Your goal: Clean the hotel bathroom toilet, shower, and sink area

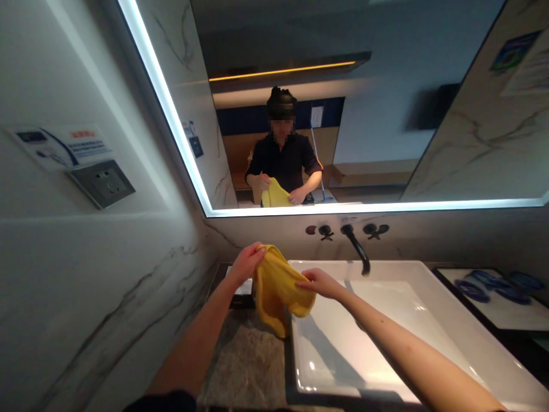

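Observation:
A yellow cloth (pixel 278 286) hangs in loose folds between my two hands, above the counter and the left edge of the white sink. My left hand (pixel 249 262) pinches its upper left corner between thumb and fingers. On the right side of the cloth, my right hand (pixel 321 283) grips the edge with its fingers closed. The lower end of the cloth dangles near the sink's left rim. The mirror (pixel 364 131) shows a person in dark clothes holding the same cloth.
The white sink (pixel 386 332) has a black spout (pixel 358 249) and two black handles on the wall. A dark box (pixel 243 292) stands behind the cloth. At right is a tray (pixel 506 312) with blue-patterned items. A socket (pixel 104 182) is on the left wall.

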{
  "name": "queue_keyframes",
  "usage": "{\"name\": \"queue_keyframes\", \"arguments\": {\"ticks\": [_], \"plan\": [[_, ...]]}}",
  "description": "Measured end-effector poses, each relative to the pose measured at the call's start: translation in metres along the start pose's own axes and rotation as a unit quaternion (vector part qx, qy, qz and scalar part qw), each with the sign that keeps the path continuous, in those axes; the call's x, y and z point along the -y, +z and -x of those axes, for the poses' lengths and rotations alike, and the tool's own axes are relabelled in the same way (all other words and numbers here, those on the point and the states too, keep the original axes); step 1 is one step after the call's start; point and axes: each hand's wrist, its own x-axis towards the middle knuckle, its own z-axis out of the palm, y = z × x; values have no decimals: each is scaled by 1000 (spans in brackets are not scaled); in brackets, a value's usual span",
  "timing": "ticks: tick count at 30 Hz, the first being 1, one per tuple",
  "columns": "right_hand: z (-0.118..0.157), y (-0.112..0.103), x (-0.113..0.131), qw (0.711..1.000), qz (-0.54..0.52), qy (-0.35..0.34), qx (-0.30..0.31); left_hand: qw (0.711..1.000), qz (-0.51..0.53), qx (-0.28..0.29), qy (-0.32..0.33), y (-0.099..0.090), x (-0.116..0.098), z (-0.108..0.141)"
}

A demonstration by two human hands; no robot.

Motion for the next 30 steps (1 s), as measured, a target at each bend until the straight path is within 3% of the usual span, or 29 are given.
{"name": "queue_keyframes", "arguments": {"ticks": [2, 5, 6, 8, 10, 13, 15, 16, 18, 21, 23, 26, 28, 30], "plan": [[12, -32, 7, 999, -37, -16, -27, 997, -78, -17, 22, -5, -31, -14], [24, -88, 23, 992, -11, -48, -116, 955, -284, -61, 56, -8, -70, -33], [26, -106, 29, 988, 1, -54, -145, 945, -311, -81, 58, -5, -80, -39], [27, -138, 42, 979, -22, -50, -195, 957, -262, -117, 44, 8, -98, -51], [26, -159, 56, 965, -106, -34, -237, 985, -103, -134, 35, 35, -113, -60], [26, -176, 81, 949, -209, -42, -234, 987, 147, -44, 44, 90, -136, -72], [35, -185, 95, 965, -173, -93, -175, 981, 184, 16, 63, 127, -152, -79], [43, -191, 98, 972, -130, -123, -154, 983, 164, 20, 76, 142, -159, -83], [65, -204, 92, 967, -41, -176, -180, 988, 114, -10, 100, 164, -173, -90], [99, -209, 51, 939, -18, -218, -266, 984, 143, -25, 100, 183, -192, -98], [113, -194, 13, 945, -38, -204, -251, 975, 206, 5, 88, 193, -205, -100], [112, -158, -33, 963, -48, -125, -232, 961, 260, 47, 84, 208, -218, -98], [105, -143, -49, 966, -73, -69, -237, 957, 271, 48, 92, 209, -213, -93], [99, -147, -55, 973, -99, -24, -210, 957, 275, 14, 90, 199, -190, -84]]}}
